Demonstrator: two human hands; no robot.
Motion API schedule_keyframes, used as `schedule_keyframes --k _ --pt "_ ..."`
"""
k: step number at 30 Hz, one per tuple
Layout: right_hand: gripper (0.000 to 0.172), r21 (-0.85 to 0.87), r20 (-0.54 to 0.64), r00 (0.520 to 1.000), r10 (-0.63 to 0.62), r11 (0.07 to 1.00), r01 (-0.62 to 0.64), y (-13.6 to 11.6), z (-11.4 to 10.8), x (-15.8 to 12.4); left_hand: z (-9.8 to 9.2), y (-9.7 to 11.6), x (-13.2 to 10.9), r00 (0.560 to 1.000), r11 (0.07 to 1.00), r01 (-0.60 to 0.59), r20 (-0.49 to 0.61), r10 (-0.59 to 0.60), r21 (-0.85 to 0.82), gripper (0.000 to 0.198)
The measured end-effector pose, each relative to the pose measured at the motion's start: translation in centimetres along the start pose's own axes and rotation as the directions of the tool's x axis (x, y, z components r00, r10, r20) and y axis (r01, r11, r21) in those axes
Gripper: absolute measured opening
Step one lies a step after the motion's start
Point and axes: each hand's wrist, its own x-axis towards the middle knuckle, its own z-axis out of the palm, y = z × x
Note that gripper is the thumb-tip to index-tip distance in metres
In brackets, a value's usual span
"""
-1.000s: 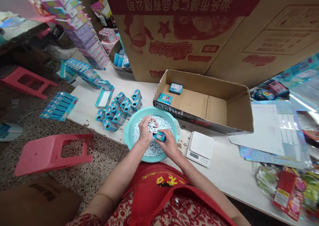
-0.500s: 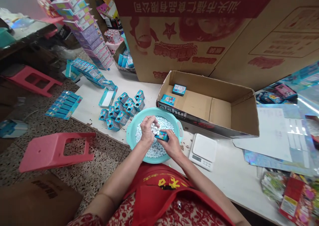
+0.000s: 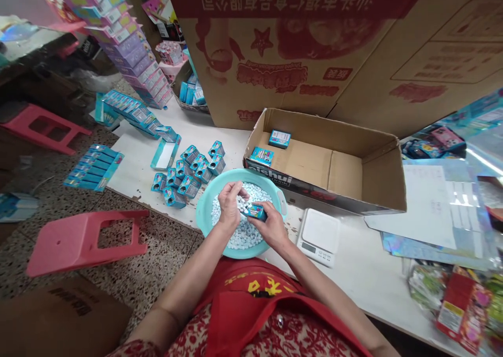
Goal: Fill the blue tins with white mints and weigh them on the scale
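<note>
Small white candies [image 3: 240, 237] fill much of a turquoise basin [image 3: 202, 218] at the table's front edge. Over it, my left hand [image 3: 231, 202] is cupped around a handful of white candies [image 3: 243, 204], its fingers curled. My right hand [image 3: 272, 225] grips a small blue candy box [image 3: 256, 212] lying on its side, one end toward the candies in my left hand. Whether any candies are passing into the box I cannot tell. Left of the basin stand several similar blue boxes [image 3: 189, 185] with round holes in their tops.
Behind the basin, a long open carton [image 3: 302, 181] holds two blue boxes. A white kitchen scale [image 3: 320, 236] sits right of the basin. Large printed cartons [image 3: 291, 47] wall off the back. At left are stacked pink and purple boxes [image 3: 129, 53] and a red stool [image 3: 78, 239].
The whole view has shifted slightly. Both hands stay over the basin, and the blue candy box is turned a little, showing more of its printed face.
</note>
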Motion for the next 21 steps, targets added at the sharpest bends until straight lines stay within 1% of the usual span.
schedule_keyframes --k 2,7,12,13,16,17,21 --pt "0.031 -0.001 -0.003 1.000 -0.001 1.000 0.001 0.0 -0.1 0.1 -0.1 -0.1 0.1 1.000 1.000 -0.019 0.000 0.019 0.013 0.027" --pt "0.032 0.001 0.014 1.000 0.005 1.000 -0.005 0.1 0.0 0.4 -0.3 -0.5 0.5 1.000 1.000 -0.016 -0.027 0.016 0.022 0.028" --pt "0.030 0.024 -0.003 1.000 0.030 0.999 -0.030 0.0 0.2 0.6 -0.3 -0.6 0.4 1.000 0.999 0.013 0.014 -0.014 0.052 0.030" --pt "0.031 0.036 -0.005 1.000 0.024 0.999 -0.024 -0.1 0.1 0.6 -0.3 -0.5 0.3 1.000 0.999 0.001 0.018 -0.002 0.050 0.029" --pt "0.033 0.067 -0.018 1.000 -0.003 0.998 0.005 -0.5 0.1 0.7 -0.1 -0.3 0.2 0.998 0.997 -0.064 -0.015 0.064 0.034 0.028" --pt "0.033 0.073 -0.025 1.000 -0.005 0.997 0.006 -0.5 0.0 0.7 -0.1 -0.2 0.2 0.998 0.997 -0.064 -0.009 0.065 0.037 0.028" --pt "0.030 0.097 -0.037 0.999 0.014 0.995 -0.010 -0.4 0.1 0.7 0.5 0.2 -0.6 0.997 0.999 -0.001 0.077 -0.002 0.034 0.028"
